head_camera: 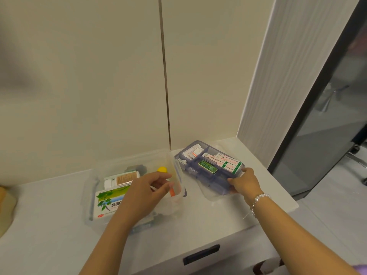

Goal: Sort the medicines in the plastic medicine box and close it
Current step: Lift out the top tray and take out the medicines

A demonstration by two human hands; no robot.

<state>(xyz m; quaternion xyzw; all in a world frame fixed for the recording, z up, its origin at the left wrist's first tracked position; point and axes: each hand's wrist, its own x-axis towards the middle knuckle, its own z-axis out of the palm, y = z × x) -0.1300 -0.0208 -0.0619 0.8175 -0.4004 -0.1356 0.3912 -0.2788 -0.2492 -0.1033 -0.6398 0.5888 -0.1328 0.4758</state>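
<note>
A clear plastic medicine box (90,197) stands open on the white counter. Inside lie a white carton with green leaves (108,201), a white bottle (119,178), a yellow-capped item (162,169) and an orange item (172,192). My left hand (143,193) hovers over the box's right part, fingers apart, holding nothing that I can see. To the right sits a blue-tinted divided tray (198,155) with plaster packets (228,162) and a green packet (207,166). My right hand (244,182) grips the tray's near right corner.
A clear lid (210,197) lies under the tray. The counter ends at a corner (294,205) right of the tray; a drawer handle (200,255) shows below. A wall stands close behind. A beige object (6,207) sits at the far left.
</note>
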